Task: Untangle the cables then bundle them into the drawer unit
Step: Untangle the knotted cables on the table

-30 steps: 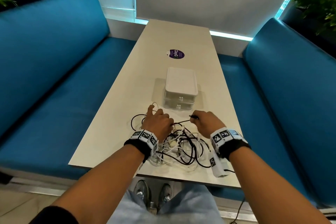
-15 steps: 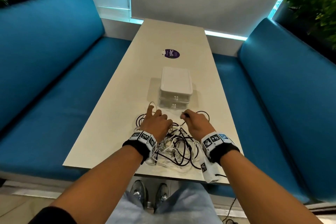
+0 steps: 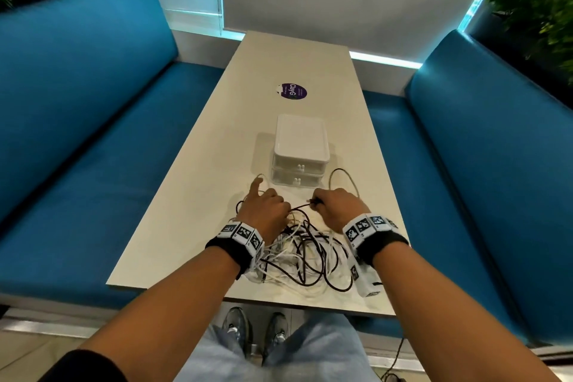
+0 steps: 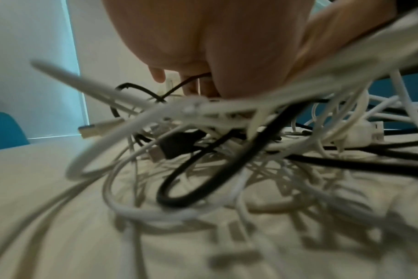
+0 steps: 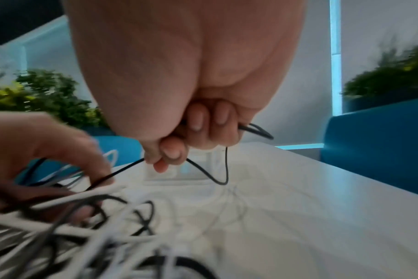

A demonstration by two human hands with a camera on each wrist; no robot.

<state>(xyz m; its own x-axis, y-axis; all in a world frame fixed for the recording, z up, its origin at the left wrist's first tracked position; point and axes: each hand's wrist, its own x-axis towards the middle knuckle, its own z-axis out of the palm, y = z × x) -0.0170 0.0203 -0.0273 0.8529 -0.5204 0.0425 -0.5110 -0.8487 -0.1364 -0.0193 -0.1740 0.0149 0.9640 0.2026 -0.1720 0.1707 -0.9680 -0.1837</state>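
**While the knot holds, one thin black lead gets singled out**

Though both hands are down in the pile, only the right hand (image 5: 179, 132) plainly has something: its curled fingers pinch a thin black cable (image 5: 215, 175), a slack loop hanging below the knuckles. The left hand (image 3: 265, 211) sits on the tangle of white and black cables (image 3: 304, 254) at the near end of the table (image 3: 186, 226), forefinger out; it seems to hold a black strand, though blur makes that uncertain. The drawer unit (image 3: 300, 150) stands just beyond, both drawers closed. These leads look light and limp, so they'll snag rather than slide. I'd judge the plug ends, like the white USB plug (image 4: 97, 130), the best place to grip and feed back through.
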